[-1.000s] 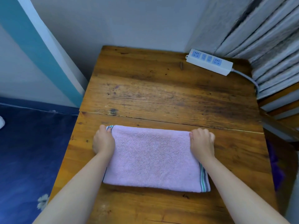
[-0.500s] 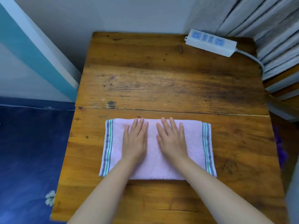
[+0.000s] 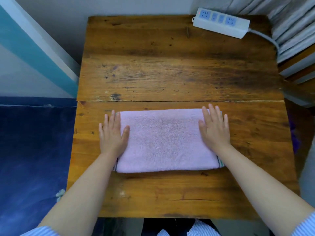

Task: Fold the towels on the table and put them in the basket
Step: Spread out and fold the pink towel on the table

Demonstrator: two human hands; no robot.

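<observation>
A folded pink towel [image 3: 165, 140] with striped ends lies flat on the near half of the wooden table [image 3: 170, 68]. My left hand [image 3: 112, 133] lies flat with straight fingers on the towel's left end, partly over the table. On the towel's right end, my right hand [image 3: 214, 128] presses flat in the same way. Both hands cover most of the striped borders. No basket is in view.
A white power strip [image 3: 221, 23] with a grey cable lies at the table's far right corner. Grey curtain folds [image 3: 293, 26] hang to the right. A blue floor covering [image 3: 34, 150] lies left of the table. The wall stands behind the table.
My hands slid apart from the towel's middle to its two ends, fingers still flat. One second ago they were curled at the far corners.
</observation>
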